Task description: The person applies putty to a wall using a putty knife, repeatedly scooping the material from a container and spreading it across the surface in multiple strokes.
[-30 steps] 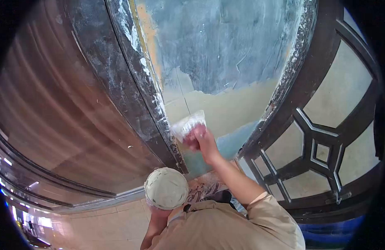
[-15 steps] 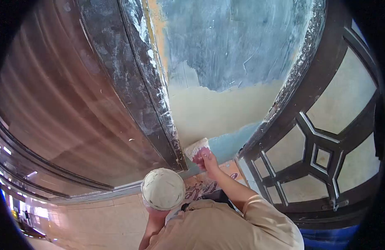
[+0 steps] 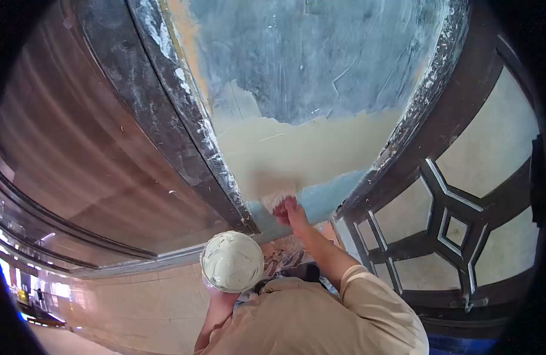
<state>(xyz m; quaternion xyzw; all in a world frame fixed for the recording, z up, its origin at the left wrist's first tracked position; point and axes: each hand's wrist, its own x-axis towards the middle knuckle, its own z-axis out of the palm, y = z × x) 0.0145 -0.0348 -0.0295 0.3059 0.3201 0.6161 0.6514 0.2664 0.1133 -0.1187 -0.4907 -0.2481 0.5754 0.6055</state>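
Observation:
My left hand [image 3: 221, 299] is closed around a round white tub [image 3: 232, 261] of pale putty, held near my body. In my right hand [image 3: 296, 218] is a putty scraper with a putty-coated blade [image 3: 277, 198] and a reddish part near my fingers. The blade is against the lower wall, where a smooth beige putty layer [image 3: 320, 147] meets a light blue strip [image 3: 332, 192]. Above that layer, the wall [image 3: 308, 59] is streaked blue-grey. The blade's edge is slightly blurred.
A dark, putty-smeared door frame [image 3: 184, 127] borders the wall on the left, with a reddish-brown glossy panel [image 3: 95, 154] beyond it. On the right stands a dark door [image 3: 415, 177] with pale panes and a latch. Tiled floor [image 3: 143, 296] lies below, with a patterned patch near my feet.
My view has shifted slightly, so the left frame sits further left. The scraper stays low on the wall, and a new thin ridge shows in the beige putty. Both hands keep their holds.

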